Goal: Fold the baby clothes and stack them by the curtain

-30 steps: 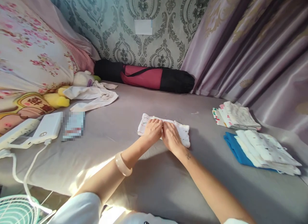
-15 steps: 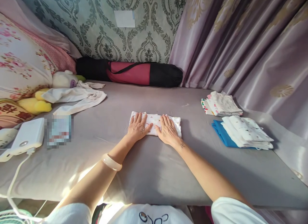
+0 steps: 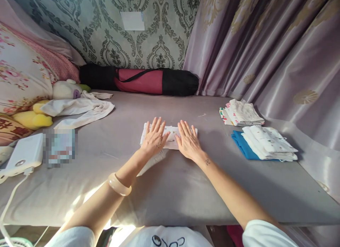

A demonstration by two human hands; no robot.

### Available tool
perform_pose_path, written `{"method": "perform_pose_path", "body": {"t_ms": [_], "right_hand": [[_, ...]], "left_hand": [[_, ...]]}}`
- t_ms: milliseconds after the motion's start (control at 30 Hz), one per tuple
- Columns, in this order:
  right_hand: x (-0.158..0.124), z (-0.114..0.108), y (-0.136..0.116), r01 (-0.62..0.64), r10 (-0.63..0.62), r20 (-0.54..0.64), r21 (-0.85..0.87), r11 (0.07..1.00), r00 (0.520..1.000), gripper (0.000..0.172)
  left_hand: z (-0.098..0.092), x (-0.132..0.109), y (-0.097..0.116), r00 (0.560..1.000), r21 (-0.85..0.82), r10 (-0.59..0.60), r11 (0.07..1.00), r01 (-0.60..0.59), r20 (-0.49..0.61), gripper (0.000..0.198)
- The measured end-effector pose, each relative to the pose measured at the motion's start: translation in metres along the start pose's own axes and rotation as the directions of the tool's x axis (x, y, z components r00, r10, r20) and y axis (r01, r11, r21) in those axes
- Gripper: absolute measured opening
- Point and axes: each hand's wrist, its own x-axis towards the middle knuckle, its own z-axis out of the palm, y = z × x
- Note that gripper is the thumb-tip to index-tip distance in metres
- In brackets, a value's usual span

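A white folded garment [image 3: 171, 142] with small printed figures lies on the grey sheet in front of me, a flat rectangle. Over its left part is my left hand [image 3: 154, 138], palm down with the fingers stretched out; a pale bangle [image 3: 119, 184] circles that forearm. My right hand [image 3: 188, 140] is spread flat over the right part. Neither hand grips the cloth, and whether the palms touch it or hover just above I cannot tell. Both hands hide portions of the garment.
Right of me are a pile of folded white clothes [image 3: 269, 142] on a blue cloth [image 3: 245, 148] and another folded stack [image 3: 244, 112]. At left lie crumpled white leggings [image 3: 85, 109], a white power bank [image 3: 25, 153] with a cable, and plush toys [image 3: 32, 119]. A black-and-red roll bag [image 3: 140, 80] lines the wall.
Both hands have lifted slightly from pressing on the garment, fingers now reaching past its far edge. The folded garment stays in place; the whole view has shifted a little.
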Motion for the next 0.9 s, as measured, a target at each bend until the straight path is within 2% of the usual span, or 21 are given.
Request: {"method": "perform_pose_path", "body": {"t_ms": [67, 167, 200, 267, 333, 400, 500, 567, 633, 700, 733, 800, 867, 900], "right_hand": [[0.002, 0.007, -0.009, 0.07, -0.071, 0.008, 0.03, 0.997, 0.997, 0.061], [0.005, 0.011, -0.009, 0.086, -0.1, 0.16, 0.095, 0.992, 0.982, 0.061], [0.006, 0.009, -0.007, 0.074, -0.097, 0.204, 0.115, 0.991, 0.974, 0.061], [0.007, 0.003, -0.002, 0.044, -0.068, 0.199, 0.124, 0.991, 0.978, 0.063], [0.006, -0.003, 0.002, 0.012, -0.021, 0.095, 0.091, 0.996, 0.995, 0.063], [0.004, -0.002, 0.005, -0.001, -0.001, 0.032, 0.052, 0.999, 1.0, 0.062], [0.001, 0.006, 0.01, -0.013, 0.006, 0.15, 0.044, 0.999, 0.989, 0.06], [0.001, 0.008, 0.015, -0.029, 0.005, 0.226, 0.101, 0.994, 0.974, 0.06], [0.002, 0.002, 0.023, -0.064, 0.017, 0.218, 0.214, 0.975, 0.976, 0.06], [0.001, -0.009, 0.034, -0.13, 0.099, 0.113, 0.311, 0.942, 0.989, 0.058], [-0.001, -0.014, 0.039, -0.191, 0.184, 0.052, 0.333, 0.924, 0.982, 0.055], [-0.005, -0.022, 0.051, -0.359, 0.379, 0.004, 0.322, 0.876, 0.926, 0.049], [-0.01, -0.024, 0.059, -0.526, 0.527, 0.072, 0.264, 0.809, 0.847, 0.039], [-0.012, -0.023, 0.061, -0.572, 0.561, 0.119, 0.241, 0.784, 0.819, 0.034]], "left_hand": [[0.007, 0.001, 0.008, 0.998, -0.009, 0.058, 0.998, -0.058, 0.038, 0.061], [0.013, 0.004, 0.004, 0.971, -0.071, 0.106, 0.993, -0.093, 0.214, 0.059], [0.013, 0.005, 0.001, 0.964, -0.087, 0.115, 0.992, -0.097, 0.239, 0.059], [0.009, 0.005, -0.006, 0.978, -0.082, 0.095, 0.993, -0.082, 0.183, 0.059], [0.007, 0.002, -0.011, 0.998, -0.042, 0.043, 0.998, -0.041, 0.053, 0.061], [0.008, -0.001, -0.014, 1.0, -0.015, 0.022, 1.0, -0.022, -0.002, 0.063], [0.013, -0.005, -0.019, 0.991, -0.023, 0.039, 0.999, -0.036, 0.127, 0.062], [0.012, -0.004, -0.023, 0.978, -0.039, 0.044, 0.999, -0.037, 0.206, 0.063], [0.005, -0.002, -0.025, 0.969, -0.061, 0.041, 0.998, -0.027, 0.245, 0.062], [-0.004, -0.001, -0.024, 0.969, -0.082, 0.028, 0.997, -0.008, 0.246, 0.059], [-0.008, 0.0, -0.022, 0.973, -0.091, 0.026, 0.996, -0.005, 0.23, 0.058], [-0.012, 0.002, -0.015, 0.981, -0.11, 0.039, 0.994, -0.018, 0.191, 0.055], [-0.01, 0.005, -0.005, 0.982, -0.141, 0.065, 0.989, -0.041, 0.175, 0.053], [-0.007, 0.007, 0.0, 0.981, -0.159, 0.078, 0.986, -0.05, 0.179, 0.052]]}}
